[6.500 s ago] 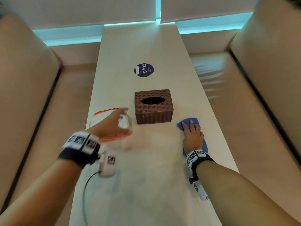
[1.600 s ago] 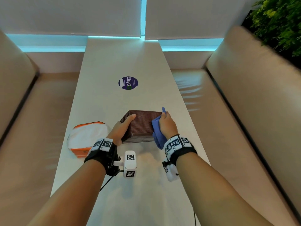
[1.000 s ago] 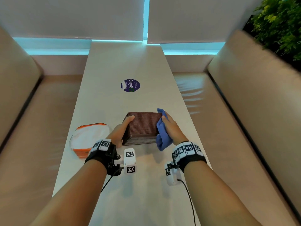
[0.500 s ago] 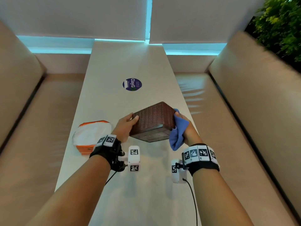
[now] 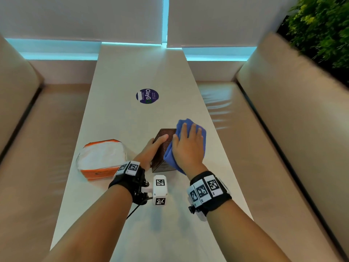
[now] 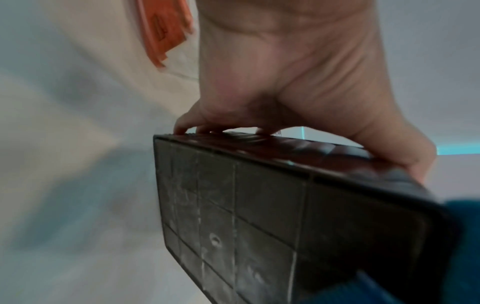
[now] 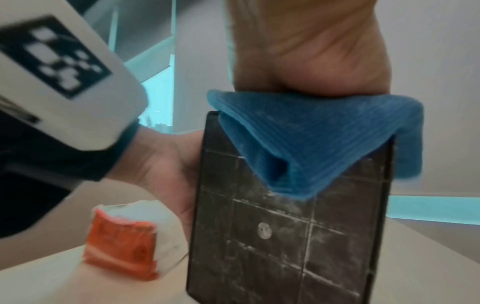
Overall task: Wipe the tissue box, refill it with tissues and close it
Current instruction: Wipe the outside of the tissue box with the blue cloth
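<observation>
The brown wicker tissue box (image 5: 162,148) stands tipped on one side on the white table (image 5: 132,72), its black gridded base (image 7: 272,236) facing me. My left hand (image 5: 149,152) grips its left side, thumb on the upper edge and fingers (image 6: 197,129) behind. My right hand (image 5: 188,146) lies flat with straight fingers on the blue cloth (image 5: 170,157), pressing it onto the box's upper face; a fold (image 7: 311,144) hangs over the base. The orange and white tissue pack (image 5: 102,157) lies on the table left of the box. The box's opening is hidden.
A round dark blue sticker (image 5: 147,96) lies further up the narrow table. Beige padded benches (image 5: 283,148) run along both long sides. White blinds close off the far end, and a green plant (image 5: 321,25) stands at the top right.
The box was held tilted above the table with the cloth at its right end. It now stands on its side, and my right hand has moved on top, pressing the cloth flat.
</observation>
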Demonstrator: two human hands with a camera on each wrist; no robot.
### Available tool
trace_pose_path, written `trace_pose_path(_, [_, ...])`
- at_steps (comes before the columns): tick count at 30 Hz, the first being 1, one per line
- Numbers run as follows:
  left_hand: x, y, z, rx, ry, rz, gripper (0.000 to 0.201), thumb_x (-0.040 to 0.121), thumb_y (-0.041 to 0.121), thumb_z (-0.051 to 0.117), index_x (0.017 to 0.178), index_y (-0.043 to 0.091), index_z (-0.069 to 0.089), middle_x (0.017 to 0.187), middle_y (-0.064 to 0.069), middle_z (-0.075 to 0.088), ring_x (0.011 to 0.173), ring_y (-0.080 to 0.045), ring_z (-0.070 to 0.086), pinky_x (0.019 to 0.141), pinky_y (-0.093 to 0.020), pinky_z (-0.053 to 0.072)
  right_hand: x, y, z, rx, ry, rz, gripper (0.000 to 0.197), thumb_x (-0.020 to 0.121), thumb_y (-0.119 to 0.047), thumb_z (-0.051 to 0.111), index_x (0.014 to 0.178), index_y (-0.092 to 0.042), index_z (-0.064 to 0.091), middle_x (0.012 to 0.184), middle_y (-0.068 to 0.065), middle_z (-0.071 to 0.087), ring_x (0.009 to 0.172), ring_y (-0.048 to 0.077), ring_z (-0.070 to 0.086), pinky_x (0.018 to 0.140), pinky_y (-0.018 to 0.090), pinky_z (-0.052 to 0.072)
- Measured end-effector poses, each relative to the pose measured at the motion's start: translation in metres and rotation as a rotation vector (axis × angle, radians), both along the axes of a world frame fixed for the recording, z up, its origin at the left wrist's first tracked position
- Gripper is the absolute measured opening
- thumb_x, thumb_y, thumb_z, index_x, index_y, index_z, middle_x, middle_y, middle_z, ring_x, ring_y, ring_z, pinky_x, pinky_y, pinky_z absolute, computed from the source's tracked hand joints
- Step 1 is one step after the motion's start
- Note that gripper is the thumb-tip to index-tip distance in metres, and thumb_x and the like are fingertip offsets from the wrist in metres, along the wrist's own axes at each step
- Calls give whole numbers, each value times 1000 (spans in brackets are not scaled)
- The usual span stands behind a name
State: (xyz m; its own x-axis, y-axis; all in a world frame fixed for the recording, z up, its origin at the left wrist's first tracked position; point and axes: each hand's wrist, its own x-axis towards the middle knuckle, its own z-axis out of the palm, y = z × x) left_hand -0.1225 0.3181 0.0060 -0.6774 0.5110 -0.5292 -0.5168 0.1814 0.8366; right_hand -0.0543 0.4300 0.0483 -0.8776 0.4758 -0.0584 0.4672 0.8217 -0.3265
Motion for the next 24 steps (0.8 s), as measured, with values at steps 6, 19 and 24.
trace_pose_path(6, [9,-1,13,17,16,42,24,98,34,41,92,21,60,71,5,68,45,3,62,38,-9,43,-9,18,7,-338,-15,-180,50,101,-40,24,146,-18,25,147,14,37,129,35,44,101,44,39])
trace_pose_path(19, [5,5,12,76,40,24,63,83,50,60,116,-3,63,106,-25,66,88,-27,66,73,-28,55,-5,-4,2,-64,-28,-12,58,101,-40,24,152,-14,13,160,12,8,148,31,7,121,46,12])
trace_pose_path(24, [5,-2,17,22,-51,17,41,93,52,44,97,18,66,81,-4,74,65,-12,71,56,-21,53,-15,36,-3,-579,12,-61,42,101,-36,28,136,-16,41,122,12,57,100,24,57,85,37,43])
